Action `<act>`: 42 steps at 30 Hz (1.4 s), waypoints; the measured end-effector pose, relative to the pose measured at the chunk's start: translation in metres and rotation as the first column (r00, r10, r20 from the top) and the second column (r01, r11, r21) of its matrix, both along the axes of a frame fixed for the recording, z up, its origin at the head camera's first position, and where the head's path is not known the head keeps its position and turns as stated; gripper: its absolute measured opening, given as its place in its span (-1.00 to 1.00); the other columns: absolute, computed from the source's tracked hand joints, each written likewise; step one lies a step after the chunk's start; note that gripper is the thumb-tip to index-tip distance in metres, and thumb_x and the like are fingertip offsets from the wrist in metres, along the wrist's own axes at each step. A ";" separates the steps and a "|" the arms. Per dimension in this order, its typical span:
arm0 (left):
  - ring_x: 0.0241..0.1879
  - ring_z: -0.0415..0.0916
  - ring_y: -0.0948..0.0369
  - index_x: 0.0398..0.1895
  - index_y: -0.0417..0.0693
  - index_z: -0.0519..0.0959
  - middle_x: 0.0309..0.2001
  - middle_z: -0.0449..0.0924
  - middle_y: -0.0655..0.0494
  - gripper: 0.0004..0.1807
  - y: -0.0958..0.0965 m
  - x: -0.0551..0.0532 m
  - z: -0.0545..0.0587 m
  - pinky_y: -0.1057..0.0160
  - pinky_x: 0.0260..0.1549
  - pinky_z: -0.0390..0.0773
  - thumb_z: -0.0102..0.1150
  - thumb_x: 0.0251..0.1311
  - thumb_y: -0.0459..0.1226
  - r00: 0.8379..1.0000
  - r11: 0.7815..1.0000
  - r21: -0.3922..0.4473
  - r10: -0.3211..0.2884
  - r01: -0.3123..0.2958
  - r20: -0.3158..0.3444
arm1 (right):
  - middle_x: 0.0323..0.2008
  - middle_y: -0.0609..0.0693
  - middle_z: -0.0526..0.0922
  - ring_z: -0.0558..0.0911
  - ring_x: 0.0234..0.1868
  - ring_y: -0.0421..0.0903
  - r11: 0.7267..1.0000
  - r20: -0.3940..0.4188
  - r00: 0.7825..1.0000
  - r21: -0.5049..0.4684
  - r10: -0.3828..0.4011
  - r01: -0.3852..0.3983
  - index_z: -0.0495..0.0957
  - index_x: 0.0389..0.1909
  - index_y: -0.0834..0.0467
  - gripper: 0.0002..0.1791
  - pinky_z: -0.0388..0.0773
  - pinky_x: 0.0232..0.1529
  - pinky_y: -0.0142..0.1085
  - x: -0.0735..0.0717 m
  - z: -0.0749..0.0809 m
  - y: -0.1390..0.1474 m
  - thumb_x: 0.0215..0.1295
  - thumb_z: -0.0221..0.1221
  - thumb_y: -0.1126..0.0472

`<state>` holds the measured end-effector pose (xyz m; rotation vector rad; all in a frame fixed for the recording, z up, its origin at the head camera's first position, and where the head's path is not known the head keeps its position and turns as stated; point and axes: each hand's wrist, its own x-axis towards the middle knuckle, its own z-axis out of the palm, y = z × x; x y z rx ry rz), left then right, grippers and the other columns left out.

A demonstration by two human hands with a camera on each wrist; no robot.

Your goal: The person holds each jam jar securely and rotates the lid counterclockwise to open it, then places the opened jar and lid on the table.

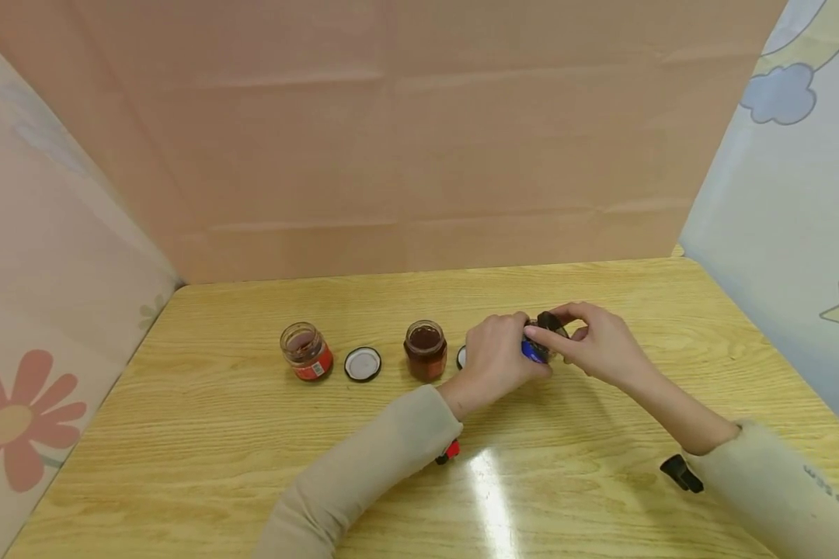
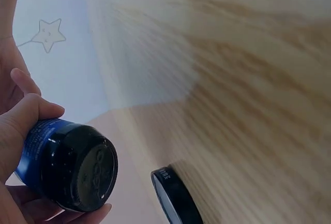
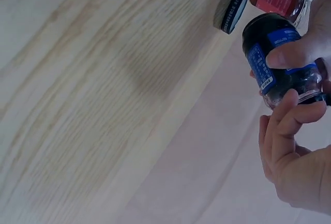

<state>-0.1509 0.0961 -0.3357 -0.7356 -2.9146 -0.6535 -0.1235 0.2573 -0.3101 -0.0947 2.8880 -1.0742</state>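
My left hand [image 1: 496,353] grips a glass jar [image 2: 72,167] with a blue label, its fingers wrapped round the side. The jar is tilted above the table, and its dark base faces the left wrist camera. At the jar's mouth, the fingers of my right hand [image 1: 594,341] pinch a black lid [image 1: 551,323], which stands at a slant to the rim in the head view. The right wrist view shows the blue label [image 3: 261,66] and only a dark edge of the lid beside the fingers.
On the table [image 1: 203,466] stand an open red-labelled jar [image 1: 311,357] and an open jar of dark contents [image 1: 425,357]. Between them an upturned lid [image 1: 362,364] lies white side up. Another lid [image 1: 461,357] is partly hidden behind my left hand. A paper-covered wall [image 1: 391,155] rises behind.
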 end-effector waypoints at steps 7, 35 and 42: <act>-0.50 0.47 0.38 -0.27 0.16 0.52 -0.42 0.60 0.31 -0.51 -0.001 0.000 0.000 0.42 -0.57 0.35 0.43 -0.19 0.18 0.999 0.999 -0.021 -0.039 0.038 -0.025 | -0.23 0.08 0.59 0.44 -0.58 -0.18 1.000 -0.188 0.982 -0.012 0.002 -0.004 0.59 -0.06 0.20 -0.52 0.38 -0.59 -0.35 0.001 -0.008 -0.001 0.17 0.29 -0.09; -0.45 0.43 0.47 -0.13 0.14 0.63 -0.38 0.60 0.40 -0.50 -0.009 -0.015 0.000 0.57 -0.48 0.39 0.52 -0.26 -0.04 0.946 0.929 0.281 -0.289 0.241 0.145 | -0.54 -0.09 0.38 0.21 -0.58 -0.28 0.987 -0.629 0.776 -0.077 0.059 -0.138 0.64 -0.38 0.24 -0.79 0.15 -0.61 -0.40 0.001 -0.025 -0.002 -0.12 0.40 0.32; -0.42 0.49 0.44 -0.13 0.07 0.64 -0.36 0.62 0.36 -0.53 -0.011 -0.019 0.000 0.53 -0.43 0.49 0.53 -0.22 -0.12 0.890 0.869 0.420 -0.385 0.261 0.242 | -0.55 -0.09 0.38 0.20 -0.60 -0.33 0.979 -0.691 0.716 -0.059 0.101 -0.195 0.65 -0.40 0.22 -0.78 0.14 -0.64 -0.46 0.000 -0.019 -0.001 -0.14 0.37 0.25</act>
